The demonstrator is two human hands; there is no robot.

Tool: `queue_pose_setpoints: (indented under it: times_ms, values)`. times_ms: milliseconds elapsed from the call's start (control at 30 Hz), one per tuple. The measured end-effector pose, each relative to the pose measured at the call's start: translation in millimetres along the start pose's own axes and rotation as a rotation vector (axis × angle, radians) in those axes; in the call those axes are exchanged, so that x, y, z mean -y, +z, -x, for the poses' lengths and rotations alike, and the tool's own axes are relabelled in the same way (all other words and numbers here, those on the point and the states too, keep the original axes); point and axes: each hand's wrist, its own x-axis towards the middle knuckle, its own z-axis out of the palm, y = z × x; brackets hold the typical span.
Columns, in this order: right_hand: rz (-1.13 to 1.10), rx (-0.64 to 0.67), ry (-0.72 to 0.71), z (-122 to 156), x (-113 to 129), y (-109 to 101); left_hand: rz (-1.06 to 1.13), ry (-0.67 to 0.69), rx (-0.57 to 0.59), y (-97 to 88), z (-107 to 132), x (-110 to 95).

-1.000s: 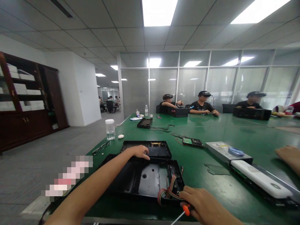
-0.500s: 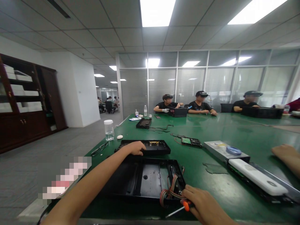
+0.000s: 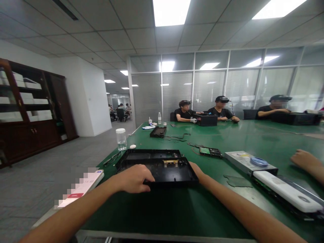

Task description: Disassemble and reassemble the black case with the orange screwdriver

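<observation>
A shallow black plastic casing (image 3: 162, 173) with a brass-coloured part inside lies in front of me, tilted over a second black casing (image 3: 152, 154) that shows behind it. My left hand (image 3: 138, 178) pinches the front edge of the nearer casing, thumb and fingers closed on the rim. At its right side my right hand (image 3: 196, 171) grips the wall; most of those fingers are hidden behind it. The orange-handled screwdriver and the striped ribbon wires cannot be seen now.
Left of the casings lie pliers (image 3: 112, 158) and a lidded clear jar (image 3: 121, 140). To the right are a circuit board (image 3: 210, 151), a metal drive box (image 3: 239, 162) with a blue tape roll (image 3: 258, 161), and a white cover (image 3: 286, 191). Another person's arm (image 3: 307, 165) rests at the right.
The casing with the brass-coloured part has come nearer, and the wired one now sits behind it. My right hand has left the screwdriver and wires and moved to the casing's right side.
</observation>
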Motion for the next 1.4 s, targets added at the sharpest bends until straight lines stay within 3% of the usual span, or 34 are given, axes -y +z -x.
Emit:
queue_pose_setpoints:
  times_ms: [100, 200, 300, 400, 467, 600, 700, 833, 1100, 1200, 1400]
  values:
    - [0.095, 0.028, -0.099, 10, -19, -1, 0.010, -0.027, 0.029, 24.5, 9, -8]
    - [0.194, 0.029, -0.052, 26, -48, -10, -0.005, -0.052, 0.094, 48.8, 7, -8]
    - [0.150, 0.009, 0.045, 38, -74, -18, 0.017, -0.096, 0.247, 60.2, -8, 1]
    - [0.022, -0.098, 0.178, 40, -83, -20, 0.111, -0.125, 0.385, 59.3, -39, 14]
    - [-0.040, -0.148, 0.227, 37, -78, -19, 0.095, -0.085, 0.297, 60.9, -69, 22]
    - [-0.109, -0.136, 0.150, 29, -54, -17, -0.144, 0.121, -0.127, 85.7, -128, 33]
    - [-0.117, -0.121, 0.104, 25, -39, -18, -0.258, 0.246, -0.188, 111.4, -152, 39]
    - [-0.133, -0.099, 0.084, 24, -34, -19, -0.305, 0.300, -0.256, 127.9, -153, 42]
    - [-0.113, -0.207, 0.135, 25, -37, -23, -0.200, 0.251, -0.363, 123.2, -153, 30]
    - [-0.102, -0.248, 0.151, 25, -36, -24, -0.227, 0.167, -0.354, 126.4, -156, 30]
    - [-0.083, -0.242, 0.172, 24, -37, -23, -0.242, 0.149, -0.322, 133.8, -158, 31]
